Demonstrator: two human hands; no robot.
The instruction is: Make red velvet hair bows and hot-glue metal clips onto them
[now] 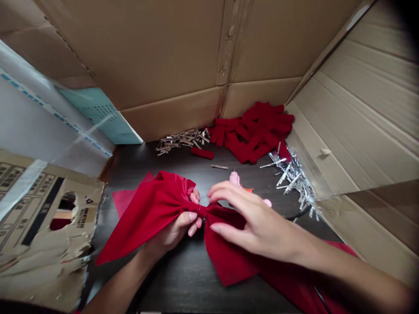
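A large red fabric bow [147, 218] is held above the dark table, its narrow wrapped middle between my two hands. My left hand [178, 226] is closed on it from below, with the thumb in front of the middle and the fingertips showing beyond. Over the bow's right half, my right hand [248, 218] arches with thumb and fingers apart, the thumb resting against the cloth near the knot. Just behind that hand lies a pink glue gun [234, 178], partly hidden by it. One metal hair clip [219, 166] lies beside its tip.
Behind are piled metal clips [181, 140], red fabric strips [258, 131] and a single red strip [202, 152]. Silvery strips [294, 179] run along the right cardboard wall [369, 109]. More red fabric [288, 283] lies under my right forearm. Torn cardboard [42, 244] stands at left.
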